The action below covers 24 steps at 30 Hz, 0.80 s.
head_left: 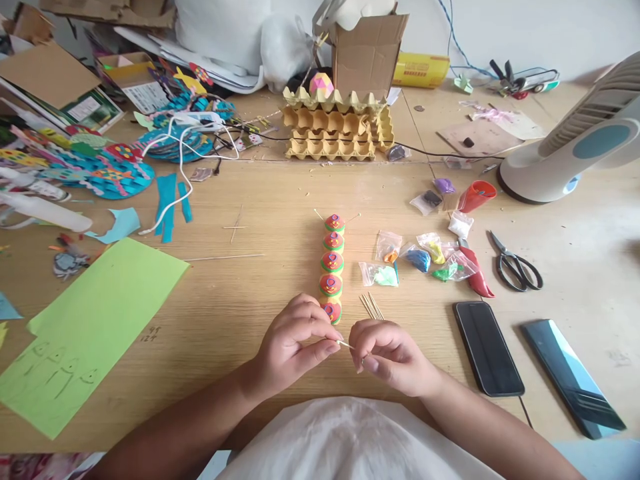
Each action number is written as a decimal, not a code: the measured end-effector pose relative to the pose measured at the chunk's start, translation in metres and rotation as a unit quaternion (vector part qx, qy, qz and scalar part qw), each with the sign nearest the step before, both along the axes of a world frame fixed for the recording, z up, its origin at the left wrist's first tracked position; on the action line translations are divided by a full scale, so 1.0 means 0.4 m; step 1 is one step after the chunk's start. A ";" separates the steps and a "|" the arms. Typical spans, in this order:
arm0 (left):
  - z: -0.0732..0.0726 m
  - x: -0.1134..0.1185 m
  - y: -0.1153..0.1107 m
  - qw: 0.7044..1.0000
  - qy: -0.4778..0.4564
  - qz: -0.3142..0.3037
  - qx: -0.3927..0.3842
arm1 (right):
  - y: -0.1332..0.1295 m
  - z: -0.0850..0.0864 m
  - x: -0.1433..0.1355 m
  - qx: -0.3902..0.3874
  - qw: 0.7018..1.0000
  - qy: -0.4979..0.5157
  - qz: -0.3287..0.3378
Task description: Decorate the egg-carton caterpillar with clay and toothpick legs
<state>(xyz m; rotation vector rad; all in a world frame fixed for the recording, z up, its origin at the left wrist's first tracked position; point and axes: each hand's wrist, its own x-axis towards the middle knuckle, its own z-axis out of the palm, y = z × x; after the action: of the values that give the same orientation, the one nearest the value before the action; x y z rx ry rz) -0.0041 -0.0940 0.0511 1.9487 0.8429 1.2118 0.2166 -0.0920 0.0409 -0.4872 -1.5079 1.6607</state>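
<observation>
Left grip [299,337] pinches a thin stick [345,345] near its pale tip, right grip [393,355] its other end, both turned inward, fingers curled; at twelve o'clock from them lies a row of red domes [332,261], at one o'clock clear bags [388,240] hold coloured lumps [419,260].

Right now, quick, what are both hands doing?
Left hand: closed, thumb and finger pinching one end of a stick.
Right hand: closed, fingers pinched on the same stick, toward its other end.
</observation>
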 end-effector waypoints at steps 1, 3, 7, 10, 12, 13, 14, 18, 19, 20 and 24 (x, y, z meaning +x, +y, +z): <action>0.000 0.000 0.000 1.000 -0.001 0.000 0.000 | 0.000 0.002 -0.001 0.005 1.000 -0.001 0.002; 0.002 0.002 0.001 1.000 -0.002 0.001 -0.001 | -0.001 0.003 -0.002 0.012 1.000 -0.001 0.004; 0.006 0.005 0.003 1.000 -0.008 -0.002 -0.006 | -0.002 -0.001 -0.007 0.020 1.000 -0.003 0.004; 0.008 0.006 0.001 1.000 -0.013 -0.003 -0.013 | -0.003 -0.001 -0.008 0.029 1.000 -0.002 0.003; 0.007 0.006 -0.001 1.000 -0.015 0.003 -0.017 | -0.002 0.003 -0.008 0.046 0.999 -0.013 0.001; 0.006 0.005 -0.002 1.000 -0.016 0.007 -0.020 | -0.002 0.005 -0.007 0.063 0.998 -0.024 -0.002; 0.005 0.004 -0.003 1.000 -0.016 0.011 -0.023 | -0.003 0.007 -0.007 0.083 0.996 -0.038 -0.007; -0.003 -0.001 -0.006 0.999 -0.027 0.014 -0.044 | -0.006 0.007 -0.007 0.137 0.987 -0.075 -0.032; -0.005 -0.003 -0.007 0.998 -0.031 0.013 -0.053 | -0.007 0.005 -0.007 0.133 0.988 -0.074 -0.036; -0.007 -0.004 -0.007 0.997 -0.034 0.012 -0.064 | -0.008 0.003 -0.007 0.123 0.989 -0.070 -0.037; -0.009 -0.008 -0.008 0.995 -0.035 0.023 -0.087 | -0.008 -0.004 -0.004 0.061 0.997 -0.031 -0.032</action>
<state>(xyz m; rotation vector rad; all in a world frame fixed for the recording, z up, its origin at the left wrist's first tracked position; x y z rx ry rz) -0.0075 -0.0970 0.0475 1.7463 0.9288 1.1850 0.2148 -0.0952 0.0394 -0.5191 -1.6109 1.5065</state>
